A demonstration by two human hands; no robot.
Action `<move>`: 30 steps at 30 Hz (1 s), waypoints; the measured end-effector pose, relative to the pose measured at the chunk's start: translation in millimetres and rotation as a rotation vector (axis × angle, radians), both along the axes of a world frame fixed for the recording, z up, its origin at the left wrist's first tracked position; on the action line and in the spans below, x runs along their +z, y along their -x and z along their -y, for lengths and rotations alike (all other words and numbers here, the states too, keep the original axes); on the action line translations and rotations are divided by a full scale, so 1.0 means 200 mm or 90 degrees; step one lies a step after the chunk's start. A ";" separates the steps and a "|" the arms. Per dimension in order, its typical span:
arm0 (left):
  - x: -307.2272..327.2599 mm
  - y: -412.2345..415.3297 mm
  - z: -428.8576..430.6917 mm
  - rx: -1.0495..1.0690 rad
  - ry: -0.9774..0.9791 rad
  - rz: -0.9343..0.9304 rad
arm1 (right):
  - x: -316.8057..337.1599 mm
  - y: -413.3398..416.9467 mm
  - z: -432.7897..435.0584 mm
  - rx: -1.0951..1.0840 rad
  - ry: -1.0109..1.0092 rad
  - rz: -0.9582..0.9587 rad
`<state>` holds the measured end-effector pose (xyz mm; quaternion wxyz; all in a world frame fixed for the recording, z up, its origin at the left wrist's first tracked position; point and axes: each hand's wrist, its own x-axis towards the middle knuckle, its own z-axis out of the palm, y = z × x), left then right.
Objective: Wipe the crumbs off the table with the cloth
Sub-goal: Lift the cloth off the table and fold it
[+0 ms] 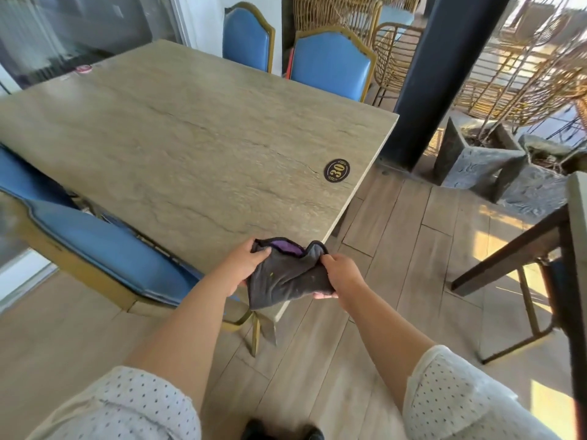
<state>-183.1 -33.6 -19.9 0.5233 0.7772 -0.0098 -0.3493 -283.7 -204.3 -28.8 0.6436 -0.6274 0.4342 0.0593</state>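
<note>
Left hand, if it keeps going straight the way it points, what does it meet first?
The left hand already grips the cloth; past that, likely the table near its corner, heading toward the number plate. Its height above the top is unclear.

This looks like a restaurant or café dining area. The stone-look tabletop (178, 147) carries an oval black-and-gold badge (337, 170) reading "30", as numbered tables do in an eating place. Matching blue padded chairs with gold frames stand around it: two on the far side (330, 66) (246, 36) and one on the near left (104, 249). Woven rattan chairs (524, 87) crowd a sunlit stretch beyond a dark column (444, 74), and a second table (508, 258) stands to the right. Stone planters (476, 160) sit on the wood-plank floor (397, 249), and a glass wall (63, 33) runs behind.
</note>
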 end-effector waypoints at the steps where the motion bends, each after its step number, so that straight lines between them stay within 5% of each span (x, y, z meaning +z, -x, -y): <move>1: -0.01 -0.02 -0.02 -0.019 -0.037 0.059 | 0.00 0.00 -0.03 0.000 -0.016 -0.004; 5: -0.04 -0.13 -0.07 -0.017 -0.151 0.231 | 0.01 -0.03 -0.13 -0.032 -0.066 -0.002; 17: -0.17 -0.27 -0.17 -0.012 -0.174 0.314 | -0.08 -0.05 -0.38 -0.088 0.018 -0.029; 22: -0.17 -0.20 -0.21 -0.025 -0.152 0.495 | -0.05 -0.03 -0.44 -0.160 0.369 0.004; 26: -0.20 -0.15 -0.25 -0.135 -0.155 0.543 | -0.10 -0.03 -0.49 0.089 0.538 0.115; 30: -0.23 -0.13 -0.27 -0.242 -0.172 0.518 | -0.11 -0.04 -0.50 0.293 0.547 0.004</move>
